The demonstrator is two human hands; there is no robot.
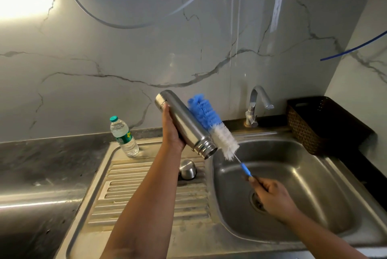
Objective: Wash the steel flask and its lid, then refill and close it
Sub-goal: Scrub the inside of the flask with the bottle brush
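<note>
Steel flask: the cylindrical brushed-steel flask (pixel 184 124) is held tilted over the edge between drainboard and basin, its open threaded mouth pointing down and right, base up and left; what is inside cannot be seen.
Left hand: the left hand (pixel 172 131) has its fingers wrapped round the flask's body from below.
Right hand: the right hand (pixel 272 196) grips the thin handle of a long bottle brush with blue and white bristles (pixel 211 124), whose head lies along the outside of the flask, touching it.
Lid: the rounded steel lid (pixel 187 169) stands on the ribbed drainboard, just left of the basin.
Sink: the stainless steel sink basin (pixel 303 175) shows its drain under the right hand.
Plastic bottle: a clear plastic water bottle with a green cap (pixel 124 136) stands at the drainboard's back corner, cap on, holding water.
Basket: a dark brown woven basket (pixel 310 133) sits on the counter right of the chrome tap (pixel 258 104); its contents are not visible.
</note>
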